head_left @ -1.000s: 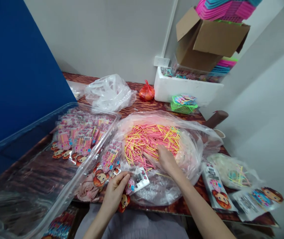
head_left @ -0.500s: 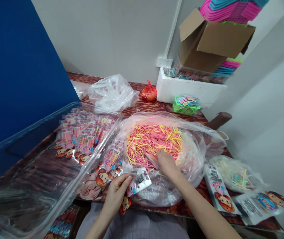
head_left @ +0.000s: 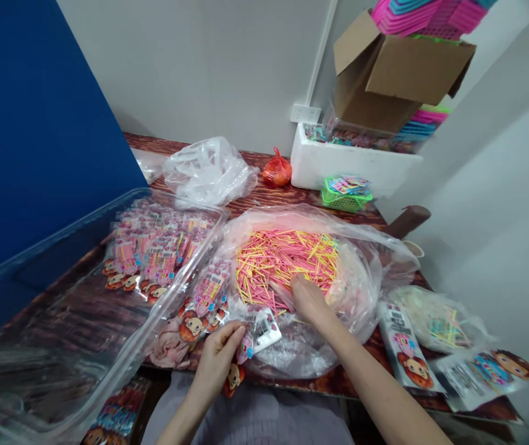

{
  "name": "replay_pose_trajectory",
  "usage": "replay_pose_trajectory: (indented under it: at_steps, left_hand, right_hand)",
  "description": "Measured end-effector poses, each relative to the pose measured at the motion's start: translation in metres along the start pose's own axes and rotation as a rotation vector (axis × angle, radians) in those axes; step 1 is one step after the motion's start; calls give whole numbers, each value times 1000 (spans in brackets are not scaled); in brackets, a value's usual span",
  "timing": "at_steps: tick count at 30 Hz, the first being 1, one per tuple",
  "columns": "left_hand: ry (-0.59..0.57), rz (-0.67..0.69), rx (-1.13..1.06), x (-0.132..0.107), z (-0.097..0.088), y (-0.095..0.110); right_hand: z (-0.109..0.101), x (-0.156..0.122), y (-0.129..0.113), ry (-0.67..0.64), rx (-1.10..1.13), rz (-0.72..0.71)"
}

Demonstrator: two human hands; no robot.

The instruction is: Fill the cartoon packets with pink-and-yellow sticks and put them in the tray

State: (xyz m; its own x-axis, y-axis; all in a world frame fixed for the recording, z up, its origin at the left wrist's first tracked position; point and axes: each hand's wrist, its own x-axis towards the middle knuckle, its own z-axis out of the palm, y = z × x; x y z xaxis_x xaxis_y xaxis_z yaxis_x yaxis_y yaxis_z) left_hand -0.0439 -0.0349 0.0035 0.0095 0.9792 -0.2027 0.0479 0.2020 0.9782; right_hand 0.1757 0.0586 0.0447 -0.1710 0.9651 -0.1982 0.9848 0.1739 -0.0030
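Note:
My left hand pinches the edge of a small printed packet with a clear and silver wrapper and a cartoon head at its lower end. Beside it, a large clear plastic bag lies spread open, heaped with thin pink and yellow sticks. My right hand reaches into the near side of this heap, fingers curled down on the sticks and fingertips hidden. Filled packets of the same kind lie left of the bag, near a crumpled pink cloth.
At left stands a clear plastic bin with many filled packets. Printed pouches and a small bag of sticks lie at right. Behind are a green basket, a red net bag and a white foam box.
The view has shifted very slightly. Both hands stay in nearly the same places, the left on the packet and the right in the heap of sticks.

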Motion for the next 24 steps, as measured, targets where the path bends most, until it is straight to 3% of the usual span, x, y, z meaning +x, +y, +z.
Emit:
replay_pose_trajectory:
  at_steps: [6,15,20,24]
  left_hand:
    - [-20,21,25,-1,4,-2]
    - [-23,-3,-14,0,-1,-16]
    - [-15,1,-41,-2,1,-6]
    - [7,-42,-220,4,12,8]
  right_hand:
    - [0,4,-1,-13,19,15]
    - [15,10,25,13,135,33]
    - [5,3,42,88,216,80]
    - [-3,-14,52,125,343,80]
